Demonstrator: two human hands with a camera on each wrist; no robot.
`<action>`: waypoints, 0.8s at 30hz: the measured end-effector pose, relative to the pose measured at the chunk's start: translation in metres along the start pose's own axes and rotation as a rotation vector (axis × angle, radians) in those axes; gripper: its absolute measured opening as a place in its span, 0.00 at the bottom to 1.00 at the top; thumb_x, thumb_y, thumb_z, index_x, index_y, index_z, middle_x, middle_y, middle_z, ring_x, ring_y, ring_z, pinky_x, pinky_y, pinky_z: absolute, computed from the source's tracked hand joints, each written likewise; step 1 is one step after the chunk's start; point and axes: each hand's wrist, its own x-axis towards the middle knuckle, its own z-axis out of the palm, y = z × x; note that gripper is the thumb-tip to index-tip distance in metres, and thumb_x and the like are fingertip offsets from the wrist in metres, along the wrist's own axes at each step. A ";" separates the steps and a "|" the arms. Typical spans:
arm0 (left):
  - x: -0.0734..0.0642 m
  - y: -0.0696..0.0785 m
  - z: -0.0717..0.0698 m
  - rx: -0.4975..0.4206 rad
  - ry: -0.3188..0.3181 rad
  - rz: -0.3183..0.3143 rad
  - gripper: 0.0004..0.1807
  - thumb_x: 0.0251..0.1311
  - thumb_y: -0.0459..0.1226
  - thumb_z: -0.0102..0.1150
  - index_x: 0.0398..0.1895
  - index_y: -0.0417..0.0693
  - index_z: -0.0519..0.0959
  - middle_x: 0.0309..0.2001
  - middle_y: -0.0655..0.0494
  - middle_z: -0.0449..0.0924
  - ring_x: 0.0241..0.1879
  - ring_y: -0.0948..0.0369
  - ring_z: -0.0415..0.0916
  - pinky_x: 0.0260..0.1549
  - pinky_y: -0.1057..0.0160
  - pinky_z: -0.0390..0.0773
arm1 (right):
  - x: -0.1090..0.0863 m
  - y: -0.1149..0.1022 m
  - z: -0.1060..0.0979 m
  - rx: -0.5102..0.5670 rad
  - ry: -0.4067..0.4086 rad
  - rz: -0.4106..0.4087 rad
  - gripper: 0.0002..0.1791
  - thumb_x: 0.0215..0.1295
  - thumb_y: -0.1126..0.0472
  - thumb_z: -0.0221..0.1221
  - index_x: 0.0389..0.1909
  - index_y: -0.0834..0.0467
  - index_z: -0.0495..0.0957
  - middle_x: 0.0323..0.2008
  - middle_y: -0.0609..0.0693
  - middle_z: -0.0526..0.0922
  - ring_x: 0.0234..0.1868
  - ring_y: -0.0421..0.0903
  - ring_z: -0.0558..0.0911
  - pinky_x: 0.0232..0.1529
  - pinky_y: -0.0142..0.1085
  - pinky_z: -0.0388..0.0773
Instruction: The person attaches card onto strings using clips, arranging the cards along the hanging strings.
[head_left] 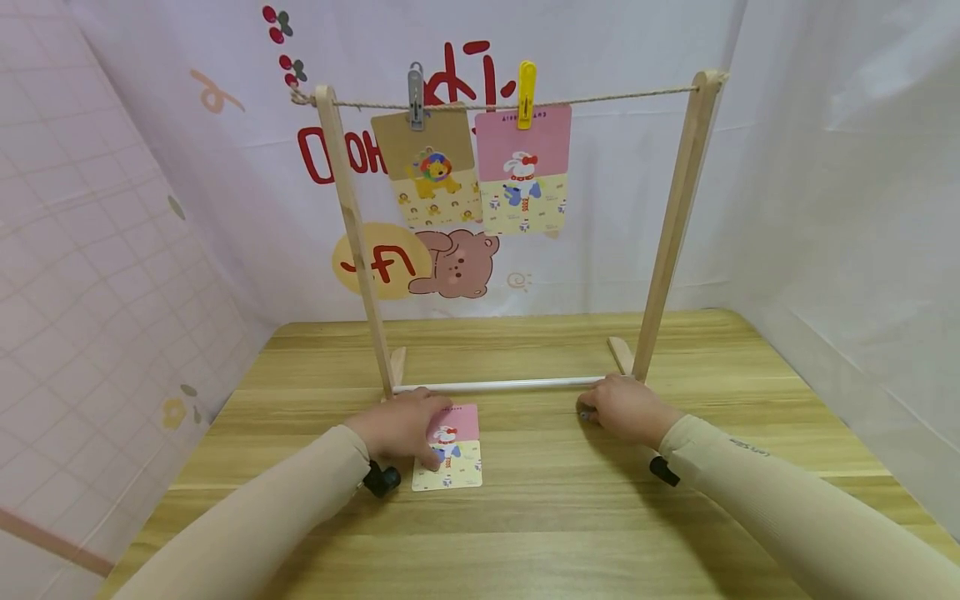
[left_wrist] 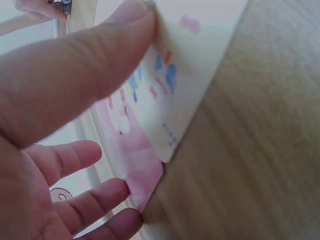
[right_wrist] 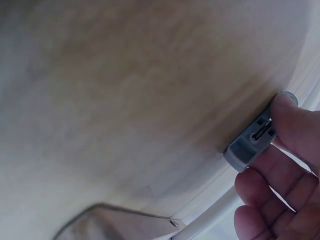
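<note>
Right hand point(head_left: 626, 408): pinches grey clip point(right_wrist: 243, 151) | card point(head_left: 461, 457): leftward, long axis toward far table edge point(head_left: 570, 324) | left hand point(head_left: 401, 423): nearer, splayed

Left sleeve point(head_left: 262, 508) and right sleeve point(head_left: 810, 508): beige, long. Small dark lettering point(head_left: 750, 448) on the right one. Black wrist units point(head_left: 382, 480) both sides.

Head view bright w/ soft shadows; wrist views blurry, R dimmer.

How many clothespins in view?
3: gray clothespin and yellow clothespin on the rope; third clothespin, also gray, held in the right hand. Others could be hidden.
</note>
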 end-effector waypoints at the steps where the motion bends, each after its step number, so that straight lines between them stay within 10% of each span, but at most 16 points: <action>1: 0.000 0.000 0.000 -0.008 0.002 -0.003 0.53 0.46 0.52 0.85 0.77 0.56 0.70 0.76 0.51 0.69 0.79 0.45 0.61 0.73 0.39 0.67 | 0.000 0.000 0.000 0.001 0.002 0.000 0.11 0.62 0.60 0.73 0.28 0.50 0.79 0.27 0.43 0.84 0.28 0.44 0.79 0.32 0.41 0.80; 11: 0.003 -0.002 -0.002 -0.078 0.027 0.014 0.51 0.43 0.47 0.87 0.73 0.51 0.73 0.61 0.52 0.77 0.58 0.54 0.75 0.64 0.47 0.75 | -0.001 0.001 0.000 0.015 0.012 -0.009 0.09 0.63 0.60 0.73 0.30 0.50 0.81 0.28 0.43 0.84 0.29 0.44 0.82 0.33 0.41 0.82; 24: 0.007 -0.001 0.002 -0.116 0.013 -0.016 0.53 0.39 0.49 0.88 0.72 0.47 0.73 0.60 0.51 0.76 0.56 0.55 0.73 0.63 0.48 0.75 | -0.002 -0.001 -0.002 0.018 0.029 -0.015 0.08 0.62 0.60 0.73 0.31 0.49 0.82 0.27 0.43 0.85 0.29 0.44 0.82 0.33 0.42 0.81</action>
